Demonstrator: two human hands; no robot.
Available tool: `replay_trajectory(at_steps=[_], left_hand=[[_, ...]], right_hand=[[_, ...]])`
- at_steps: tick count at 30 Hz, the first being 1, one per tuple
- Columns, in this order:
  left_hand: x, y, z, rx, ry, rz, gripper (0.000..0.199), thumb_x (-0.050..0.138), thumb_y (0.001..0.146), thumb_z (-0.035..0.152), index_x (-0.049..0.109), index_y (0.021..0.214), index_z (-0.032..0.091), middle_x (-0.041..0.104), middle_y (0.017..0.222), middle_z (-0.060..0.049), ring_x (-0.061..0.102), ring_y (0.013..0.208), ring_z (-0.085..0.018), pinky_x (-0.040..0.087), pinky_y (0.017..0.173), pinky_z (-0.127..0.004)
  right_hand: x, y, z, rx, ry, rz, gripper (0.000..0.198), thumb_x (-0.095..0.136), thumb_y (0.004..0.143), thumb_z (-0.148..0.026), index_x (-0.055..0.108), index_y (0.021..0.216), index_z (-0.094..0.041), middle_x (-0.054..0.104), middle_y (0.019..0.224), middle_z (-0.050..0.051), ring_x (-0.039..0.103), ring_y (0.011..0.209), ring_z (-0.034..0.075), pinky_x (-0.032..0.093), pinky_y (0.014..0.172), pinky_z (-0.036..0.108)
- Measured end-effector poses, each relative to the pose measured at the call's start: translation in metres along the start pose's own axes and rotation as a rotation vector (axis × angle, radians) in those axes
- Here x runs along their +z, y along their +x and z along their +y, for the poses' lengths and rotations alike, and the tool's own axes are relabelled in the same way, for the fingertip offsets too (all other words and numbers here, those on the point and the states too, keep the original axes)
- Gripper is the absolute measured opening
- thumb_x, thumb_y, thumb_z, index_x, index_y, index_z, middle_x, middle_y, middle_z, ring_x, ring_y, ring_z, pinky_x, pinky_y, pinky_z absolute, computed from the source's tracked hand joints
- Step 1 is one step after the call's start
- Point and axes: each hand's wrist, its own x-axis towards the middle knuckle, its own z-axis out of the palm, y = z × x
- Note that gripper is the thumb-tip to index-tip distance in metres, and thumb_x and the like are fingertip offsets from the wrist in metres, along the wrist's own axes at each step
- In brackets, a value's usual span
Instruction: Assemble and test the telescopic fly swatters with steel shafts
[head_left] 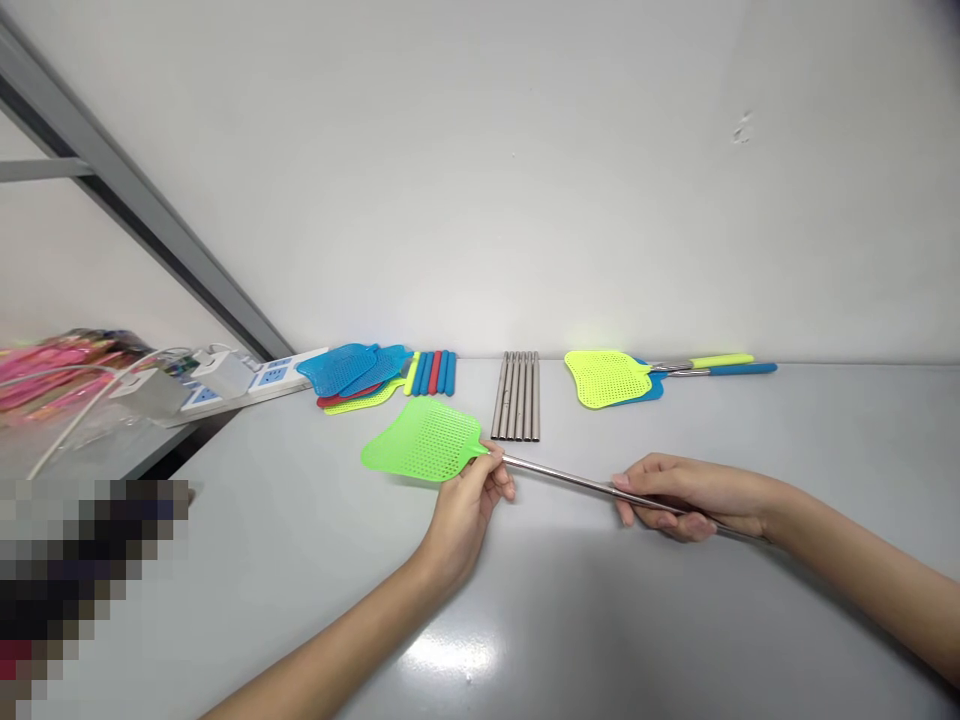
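A green fly swatter (pixel 431 440) with a perforated head is held above the grey table. My left hand (pixel 476 485) pinches its neck, where the head meets the metal rod. Farther along, my right hand (pixel 667 497) is closed around the long, thin metal rod, which runs on past the wrist to the lower right. Several loose metal tubes (pixel 516 395) lie side by side just behind my left hand. To the right, behind my right hand, rest a yellow swatter (pixel 607 378) and a blue swatter (pixel 716 369) with their rods and handles attached, the yellow head overlapping the blue one.
Loose swatter heads (pixel 337 372) in blue, red and yellow are piled at the back left, beside a row of coloured handles (pixel 435 373). A white power strip (pixel 270 376) with plugged-in adapters and cables stands at the left edge, near pink bundles (pixel 64 380) in plastic.
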Motion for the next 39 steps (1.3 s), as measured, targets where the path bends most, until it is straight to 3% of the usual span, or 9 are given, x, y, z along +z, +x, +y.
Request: replay_trajectory(at_steps=[16, 39], left_hand=[[0.0016, 0.0029, -0.0001, -0.010, -0.048, 0.068, 0.018, 0.059, 0.068, 0.030, 0.051, 0.067, 0.014, 0.043, 0.054, 0.003, 0.043, 0.051, -0.008, 0.037, 0.054, -0.021], [0.0016, 0.0034, -0.0003, -0.017, -0.044, 0.064, 0.022, 0.060, 0.066, 0.034, 0.050, 0.067, 0.014, 0.044, 0.054, 0.003, 0.043, 0.051, -0.008, 0.037, 0.053, -0.021]], right_hand=[[-0.0006, 0.0003, -0.0006, -0.008, 0.016, -0.010, 0.037, 0.043, 0.077, -0.046, 0.057, 0.078, -0.012, 0.034, 0.049, -0.007, 0.020, 0.033, 0.001, 0.012, 0.031, 0.017], [-0.0009, 0.0003, 0.0001, -0.010, 0.014, -0.004, 0.035, 0.044, 0.077, -0.045, 0.057, 0.079, -0.012, 0.034, 0.049, -0.007, 0.021, 0.033, 0.001, 0.013, 0.030, 0.016]])
